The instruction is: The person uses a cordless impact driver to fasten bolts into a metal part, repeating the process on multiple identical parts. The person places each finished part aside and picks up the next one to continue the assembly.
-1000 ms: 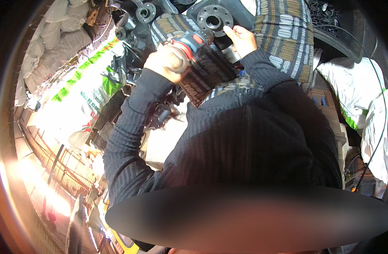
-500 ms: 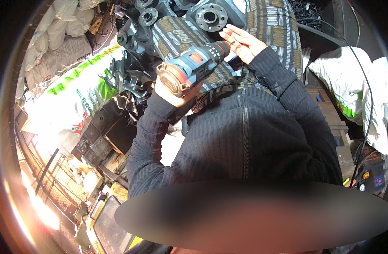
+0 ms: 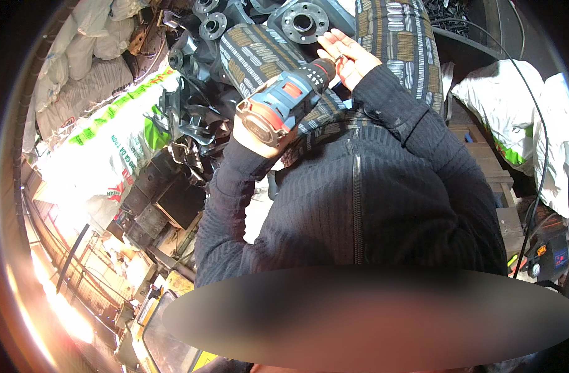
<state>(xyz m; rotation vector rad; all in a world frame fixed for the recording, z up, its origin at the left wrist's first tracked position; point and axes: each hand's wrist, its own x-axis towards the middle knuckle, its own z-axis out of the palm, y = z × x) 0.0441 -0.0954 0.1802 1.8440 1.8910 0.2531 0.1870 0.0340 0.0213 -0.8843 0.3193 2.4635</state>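
Observation:
A blue and red cordless drill (image 3: 286, 98) is in my left hand (image 3: 254, 138), whose fingers are mostly hidden behind the tool. Its dark chuck (image 3: 322, 69) points up and to the right, toward my other hand. Beside the chuck, my right hand (image 3: 354, 59) is turned palm up with its fingers stretched out. A tiny dark thing shows at its fingers, too small to name. Just beyond my fingertips lies a dark part with a round grey metal flange (image 3: 304, 23), drilled with a ring of holes. It sits between my legs in patterned trousers (image 3: 396, 46).
More dark parts with round flanges (image 3: 213, 26) are heaped at the upper left. White and green sacks (image 3: 104, 143) lie on the left, and white sacks (image 3: 502, 105) stand on the right. A black cable (image 3: 543, 149) runs down the right side. A dark bin (image 3: 464, 40) holds small black pieces.
The drill has tilted slightly, and its chuck has shifted a little left. My right hand has moved slightly left and up, staying close to the chuck.

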